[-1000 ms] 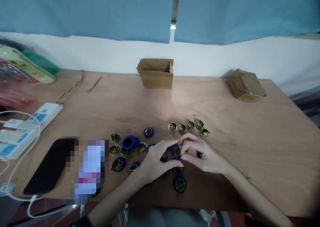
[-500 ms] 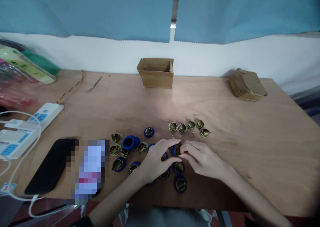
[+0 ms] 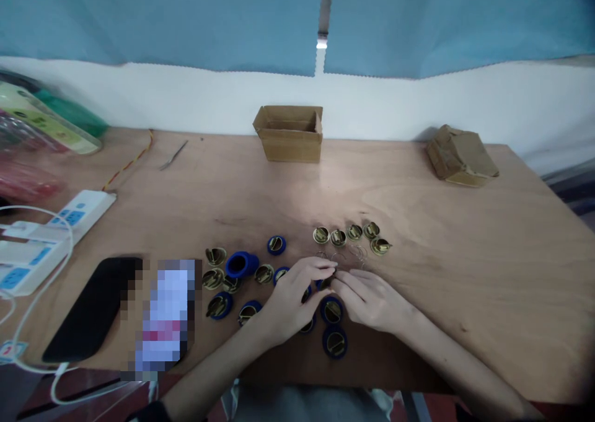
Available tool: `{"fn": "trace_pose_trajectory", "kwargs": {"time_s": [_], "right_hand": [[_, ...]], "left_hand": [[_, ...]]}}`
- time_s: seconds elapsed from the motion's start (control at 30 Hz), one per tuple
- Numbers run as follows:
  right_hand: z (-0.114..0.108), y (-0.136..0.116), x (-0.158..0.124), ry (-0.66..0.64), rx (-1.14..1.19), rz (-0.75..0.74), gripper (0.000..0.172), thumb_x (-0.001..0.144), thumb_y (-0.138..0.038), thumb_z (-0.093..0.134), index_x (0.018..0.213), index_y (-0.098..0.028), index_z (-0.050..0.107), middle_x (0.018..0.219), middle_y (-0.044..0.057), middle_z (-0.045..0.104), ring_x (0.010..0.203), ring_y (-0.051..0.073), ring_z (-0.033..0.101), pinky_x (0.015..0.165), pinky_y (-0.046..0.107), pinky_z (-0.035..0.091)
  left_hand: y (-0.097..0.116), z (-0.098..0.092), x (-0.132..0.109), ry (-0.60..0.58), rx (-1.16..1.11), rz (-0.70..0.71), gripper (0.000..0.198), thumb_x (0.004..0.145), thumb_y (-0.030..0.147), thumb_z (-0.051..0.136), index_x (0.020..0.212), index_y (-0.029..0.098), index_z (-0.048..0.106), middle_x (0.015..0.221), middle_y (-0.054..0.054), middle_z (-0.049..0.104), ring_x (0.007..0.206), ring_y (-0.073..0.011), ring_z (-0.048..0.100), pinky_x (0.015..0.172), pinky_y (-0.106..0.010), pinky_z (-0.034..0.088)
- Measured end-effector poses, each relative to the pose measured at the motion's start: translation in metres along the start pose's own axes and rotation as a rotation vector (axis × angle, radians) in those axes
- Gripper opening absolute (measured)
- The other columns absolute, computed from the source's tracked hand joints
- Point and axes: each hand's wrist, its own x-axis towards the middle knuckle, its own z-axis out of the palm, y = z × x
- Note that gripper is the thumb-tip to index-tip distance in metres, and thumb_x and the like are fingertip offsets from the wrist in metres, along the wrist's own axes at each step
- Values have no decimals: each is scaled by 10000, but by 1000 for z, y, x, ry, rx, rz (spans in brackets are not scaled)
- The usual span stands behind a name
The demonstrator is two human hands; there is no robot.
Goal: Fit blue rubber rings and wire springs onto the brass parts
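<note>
Between the fingertips of both hands is a blue-rimmed brass disc [image 3: 325,282], partly covered by the fingers. My left hand [image 3: 295,295] curves round its left side, thumb and fingers closed in a pinch. From the right, my right hand [image 3: 369,298] presses its bunched fingertips against the same piece. Just below lie another blue-rimmed disc [image 3: 331,310] and a similar one [image 3: 335,341], each with a bar across its face. Several more sit left of and partly under my left hand, near a blue hollow cylinder [image 3: 242,264].
Several plain brass discs [image 3: 338,238] and thin wire rings [image 3: 357,253] lie beyond the hands. An open cardboard box [image 3: 292,146] stands at the back, a crumpled box [image 3: 462,155] at right. Left are a black phone [image 3: 93,310], a lit phone [image 3: 167,316], a power strip [image 3: 88,208] and tweezers [image 3: 173,155].
My right fingertips have shifted slightly left and closed further over the blue-rimmed disc, which is now more hidden. My left fingers have drawn closer to them.
</note>
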Motion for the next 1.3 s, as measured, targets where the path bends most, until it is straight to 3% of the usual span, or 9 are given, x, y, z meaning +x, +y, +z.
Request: {"fn": "trace_pose_trajectory", "kwargs": {"time_s": [0.33,0.57,1.07,1.3], "right_hand": [[5,2,-4,-1,-12,-25,282,974,-23,388,1011,-77,662,894,141,745,693,196,700,617,320,584],[2,5,1,-51,20,-4,295,970,-4,386,946,-143,645,813,86,719,612,178,632,564,320,519],[-2,6,6,-81,60,25,295,969,-15,394,905,-155,645,800,69,707,683,177,644,658,315,554],[-6,-1,7,26,310,231,167,987,-117,504,1126,-151,592,996,107,722,948,224,710,770,345,618]], "left_hand": [[-1,3,-3,12,34,8,278,939,97,642,1193,196,590,1203,-113,694,1171,-216,660,999,-391,586],[-3,2,1,21,45,14,271,929,79,643,1170,196,602,1206,-115,700,1163,-214,667,996,-390,587],[-4,-3,2,-8,55,26,279,935,83,634,1187,196,599,1226,-117,711,1198,-211,668,1016,-389,582],[-3,-2,2,53,70,-61,342,897,152,717,1214,203,599,1202,-117,729,1133,-231,715,949,-386,619]]}}
